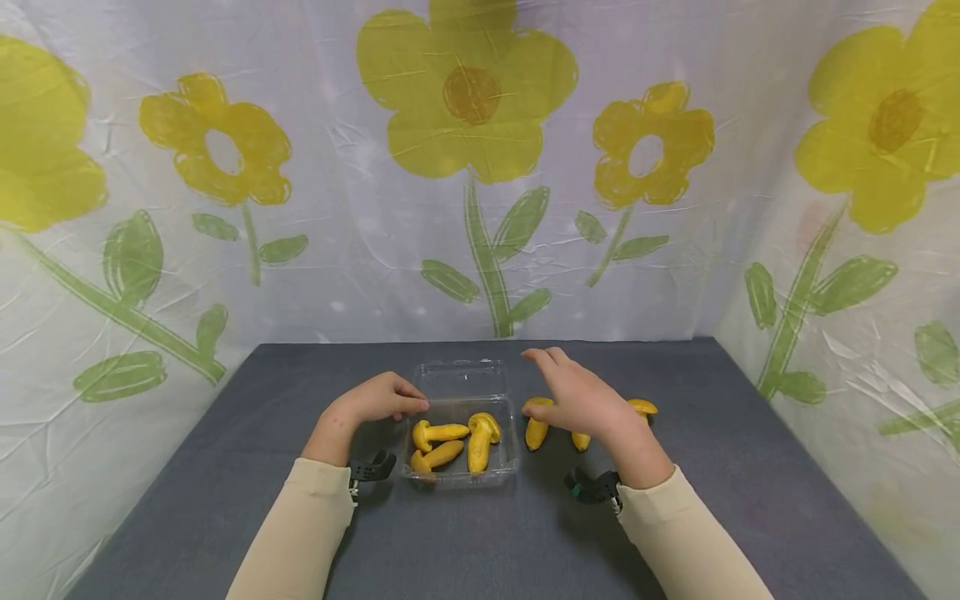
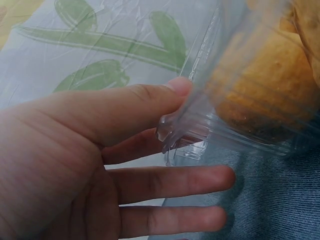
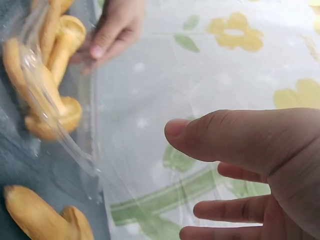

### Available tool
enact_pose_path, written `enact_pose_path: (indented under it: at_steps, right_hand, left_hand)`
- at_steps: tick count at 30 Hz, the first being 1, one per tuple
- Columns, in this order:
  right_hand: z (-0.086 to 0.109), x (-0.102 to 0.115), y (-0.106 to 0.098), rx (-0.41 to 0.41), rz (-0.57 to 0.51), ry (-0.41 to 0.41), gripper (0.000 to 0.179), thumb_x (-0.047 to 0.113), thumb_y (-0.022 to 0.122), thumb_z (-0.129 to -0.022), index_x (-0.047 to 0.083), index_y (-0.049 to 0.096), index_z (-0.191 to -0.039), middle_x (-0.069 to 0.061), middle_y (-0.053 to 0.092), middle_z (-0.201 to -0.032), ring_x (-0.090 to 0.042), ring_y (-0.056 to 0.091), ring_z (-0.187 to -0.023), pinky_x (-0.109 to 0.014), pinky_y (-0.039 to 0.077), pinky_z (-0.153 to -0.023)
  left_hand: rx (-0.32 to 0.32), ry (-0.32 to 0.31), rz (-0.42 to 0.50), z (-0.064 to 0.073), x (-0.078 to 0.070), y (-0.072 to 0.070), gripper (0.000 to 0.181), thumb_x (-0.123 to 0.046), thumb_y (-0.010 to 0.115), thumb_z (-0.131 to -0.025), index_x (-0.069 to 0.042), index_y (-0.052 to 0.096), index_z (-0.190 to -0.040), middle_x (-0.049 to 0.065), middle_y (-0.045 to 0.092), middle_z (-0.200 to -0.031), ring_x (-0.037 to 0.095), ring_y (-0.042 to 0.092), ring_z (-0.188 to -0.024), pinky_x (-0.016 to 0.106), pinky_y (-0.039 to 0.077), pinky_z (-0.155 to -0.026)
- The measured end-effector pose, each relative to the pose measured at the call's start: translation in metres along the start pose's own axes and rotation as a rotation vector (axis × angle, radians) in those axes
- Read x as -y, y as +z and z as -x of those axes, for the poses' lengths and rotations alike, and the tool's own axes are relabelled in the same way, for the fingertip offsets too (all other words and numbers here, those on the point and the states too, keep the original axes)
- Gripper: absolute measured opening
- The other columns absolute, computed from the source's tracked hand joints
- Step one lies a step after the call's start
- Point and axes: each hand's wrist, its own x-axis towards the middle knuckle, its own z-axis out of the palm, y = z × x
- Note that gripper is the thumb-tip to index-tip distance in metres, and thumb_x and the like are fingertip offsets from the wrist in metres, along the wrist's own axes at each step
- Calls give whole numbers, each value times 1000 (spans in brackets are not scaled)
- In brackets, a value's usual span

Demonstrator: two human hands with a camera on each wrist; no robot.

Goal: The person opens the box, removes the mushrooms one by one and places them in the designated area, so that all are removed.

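Note:
A clear plastic clamshell box (image 1: 512, 467) stands on the table with its lid (image 1: 461, 379) raised at the back. Inside lie three yellow mushrooms, one of them a thick-stemmed mushroom (image 1: 480, 446) at the right. My left hand (image 1: 381, 397) pinches the box's left rim between thumb and index finger; the other fingers extend below it in the left wrist view. To the right of the box, my right hand (image 1: 581, 398) hovers with fingers spread and holds nothing. Under and beside it lie more mushrooms: one mushroom (image 1: 537, 429) near the box, another mushroom (image 1: 581, 441) partly hidden by the hand, and a mushroom cap (image 1: 642, 407) farther right.
A dark grey cloth covers the table (image 1: 225, 500). White curtains (image 1: 337, 292) printed with yellow flowers hang behind it and along both sides. Each wrist wears a black strap, such as the right strap (image 1: 596, 486).

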Motion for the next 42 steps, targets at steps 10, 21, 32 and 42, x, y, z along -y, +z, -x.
enact_pose_path:
  at_steps: [10, 21, 32, 42]
  right_hand:
    - [-9, 17, 23, 68, 79, -87, 76, 33, 79, -94, 14, 41, -157, -12, 44, -150, -29, 56, -123, -44, 51, -94]
    - [-17, 25, 60, 91, 253, -226, 61, 36, 74, -97, 10, 54, -148, -14, 53, -144, -33, 56, -125, -50, 50, -97]
    - [-22, 24, 79, 30, 419, -269, 52, 38, 76, -94, 12, 65, -139, -6, 63, -129, -29, 53, -123, -48, 44, -105]
    - [-25, 22, 84, -27, 429, -253, 42, 35, 74, -95, 13, 71, -131, -6, 70, -119, -30, 55, -120, -50, 44, -104]
  left_hand:
    - [4, -9, -1, 0, -1, 0, 30, -31, 72, -99, -10, 79, -119, 3, 73, -110, 24, 64, -82, 42, 53, -76]
    - [5, -25, -4, 0, 0, 1, 31, -32, 72, -99, -11, 79, -119, 3, 73, -112, 20, 65, -82, 43, 55, -78]
    - [11, -26, -6, 0, 1, 0, 31, -32, 72, -98, -11, 79, -120, 2, 74, -108, 21, 66, -84, 43, 55, -80]
    - [1, -27, -23, 0, -2, 0, 30, -31, 71, -99, -11, 79, -119, 3, 74, -107, 23, 66, -85, 44, 55, -80]
